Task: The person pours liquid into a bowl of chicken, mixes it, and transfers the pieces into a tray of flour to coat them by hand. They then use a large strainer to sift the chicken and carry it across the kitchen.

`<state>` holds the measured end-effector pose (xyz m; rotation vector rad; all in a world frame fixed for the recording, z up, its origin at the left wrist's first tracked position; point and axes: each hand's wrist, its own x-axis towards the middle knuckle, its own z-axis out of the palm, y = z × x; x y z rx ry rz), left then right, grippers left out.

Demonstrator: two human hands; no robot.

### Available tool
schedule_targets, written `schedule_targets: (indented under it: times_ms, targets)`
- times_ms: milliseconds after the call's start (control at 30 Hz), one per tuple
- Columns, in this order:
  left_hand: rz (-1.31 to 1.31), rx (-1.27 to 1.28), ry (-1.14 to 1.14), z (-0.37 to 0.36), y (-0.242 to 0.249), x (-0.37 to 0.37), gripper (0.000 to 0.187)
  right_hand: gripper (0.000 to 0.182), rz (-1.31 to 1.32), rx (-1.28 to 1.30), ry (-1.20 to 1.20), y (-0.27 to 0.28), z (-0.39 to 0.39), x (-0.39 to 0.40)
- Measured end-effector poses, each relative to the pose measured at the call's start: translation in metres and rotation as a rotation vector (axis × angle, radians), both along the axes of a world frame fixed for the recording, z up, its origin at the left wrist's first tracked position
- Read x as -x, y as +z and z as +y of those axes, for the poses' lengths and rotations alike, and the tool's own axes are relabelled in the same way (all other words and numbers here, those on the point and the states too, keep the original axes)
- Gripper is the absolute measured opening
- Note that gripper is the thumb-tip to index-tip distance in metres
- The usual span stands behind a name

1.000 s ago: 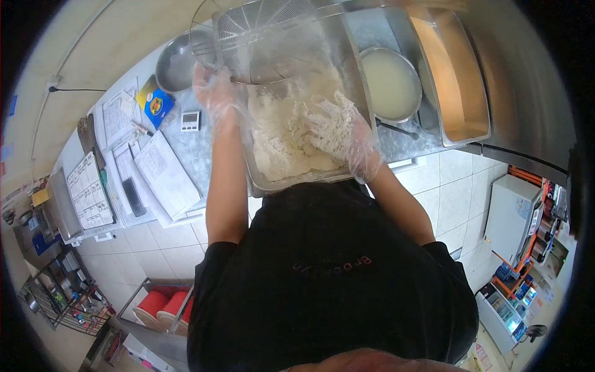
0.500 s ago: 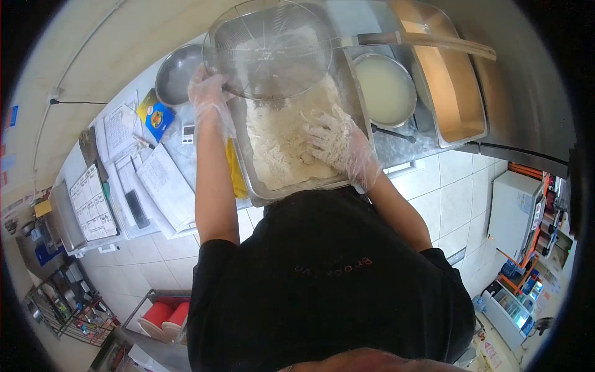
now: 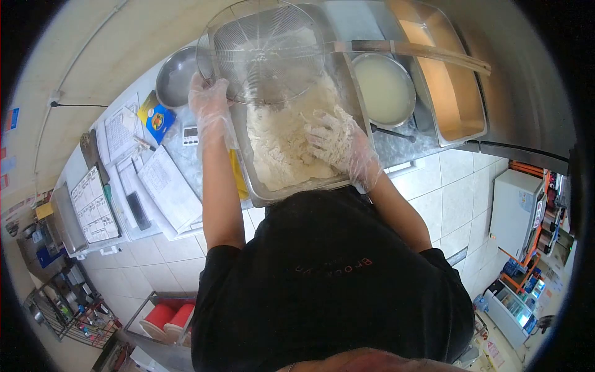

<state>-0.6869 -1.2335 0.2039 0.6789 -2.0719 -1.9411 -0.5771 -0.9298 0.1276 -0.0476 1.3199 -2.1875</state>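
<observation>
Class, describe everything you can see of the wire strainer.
The wire strainer is round, with see-through, metallic-looking mesh, radiating ribs and a thin rim. Its long, wooden-looking handle stretches right across the deep pan; whether it rests there is unclear. The mesh is above the far part of the tray, and the gloved left hand grips its left edge.

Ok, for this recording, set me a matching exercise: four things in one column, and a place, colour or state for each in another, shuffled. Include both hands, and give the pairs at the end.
Things:
1. Left hand
2. Right hand
3. Strainer
4. Timer

Places, colours or states:
A. White, near the papers
B. Coated with clumps of pale powder
C. Round mesh, its long handle pointing to picture right
D. At the strainer's left rim

Pairs: 1-D, 2-B, 3-C, 4-A
</observation>
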Motion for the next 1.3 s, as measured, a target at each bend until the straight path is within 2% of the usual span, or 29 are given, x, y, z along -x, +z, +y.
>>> schedule_targets:
  times_ms: [67, 133, 267, 333, 367, 433, 500, 567, 600, 667, 800, 867, 900, 967, 1000, 1067, 1100, 1167, 1233, 1267, 1300]
  targets:
    - [-0.020, 0.008, -0.007, -0.002, 0.000, 0.000, 0.046, 0.059, 0.030, -0.009, 0.000, 0.002, 0.001, 0.000]
    - [-0.028, 0.065, -0.029, -0.003, 0.000, -0.002, 0.044, 0.059, 0.239, -0.086, 0.068, 0.005, 0.001, 0.000]
    - [-0.095, 0.083, 0.086, -0.001, -0.007, -0.008, 0.046, 0.061, 0.178, -0.076, 0.035, 0.014, -0.001, 0.000]
    - [0.285, 0.718, 0.269, -0.007, -0.025, -0.012, 0.045, 0.062, 0.139, -0.071, 0.013, 0.020, -0.002, 0.001]
    - [0.285, 0.717, 0.268, 0.006, -0.004, -0.019, 0.045, 0.062, 0.119, -0.069, 0.001, 0.023, -0.003, 0.002]
    - [-0.009, 0.300, -0.009, 0.052, 0.061, -0.055, 0.041, 0.063, 0.072, -0.064, -0.021, 0.030, -0.007, 0.000]
    - [-0.151, 0.482, -0.526, 0.070, 0.048, -0.084, 0.030, 0.063, 0.075, -0.094, 0.003, 0.025, -0.012, 0.000]
    - [0.245, 0.315, -0.766, 0.114, 0.036, -0.120, 0.023, 0.061, 0.108, -0.158, 0.046, 0.021, -0.017, -0.001]
    - [0.238, 0.312, -0.758, 0.123, 0.040, -0.126, 0.023, 0.060, 0.126, -0.190, 0.068, 0.019, -0.024, 0.002]
    - [-0.049, 0.180, -1.025, 0.135, 0.052, -0.131, 0.019, 0.058, 0.168, -0.253, 0.106, 0.016, -0.032, 0.006]
    - [0.057, 0.150, -0.916, 0.146, 0.001, -0.144, 0.022, 0.055, 0.269, -0.374, 0.171, 0.013, -0.026, 0.010]
    - [0.171, 0.225, -0.926, 0.150, 0.003, -0.155, 0.024, 0.054, 0.321, -0.431, 0.205, 0.018, -0.013, 0.003]
    - [0.169, 0.226, -0.924, 0.149, 0.003, -0.155, 0.024, 0.053, 0.345, -0.460, 0.221, 0.016, -0.019, -0.001]
    - [-0.055, 0.017, -0.911, 0.143, 0.023, -0.150, 0.026, 0.051, 0.387, -0.517, 0.251, 0.008, -0.027, 0.015]
    - [-0.058, 0.017, -0.910, 0.139, 0.022, -0.149, 0.026, 0.050, 0.409, -0.546, 0.265, 0.007, -0.025, 0.017]
    - [-0.220, 0.188, -1.078, 0.129, 0.017, -0.143, 0.030, 0.049, 0.459, -0.601, 0.305, 0.003, -0.019, 0.025]
    - [-0.224, 0.188, -1.070, 0.119, 0.013, -0.137, 0.030, 0.048, 0.484, -0.627, 0.326, -0.004, -0.017, 0.046]
    - [-0.309, 0.388, -1.098, 0.091, 0.001, -0.125, 0.035, 0.046, 0.532, -0.680, 0.370, -0.011, -0.002, 0.057]
    - [-0.223, 0.581, -1.108, 0.058, -0.008, -0.120, 0.038, 0.045, 0.580, -0.738, 0.406, -0.015, 0.003, 0.064]
    - [-0.223, 0.580, -1.109, 0.052, 0.000, -0.116, 0.038, 0.044, 0.604, -0.768, 0.419, -0.019, -0.003, 0.072]
    - [-0.331, 0.684, -1.061, 0.046, 0.008, -0.111, 0.036, 0.043, 0.627, -0.797, 0.431, -0.019, -0.002, 0.074]
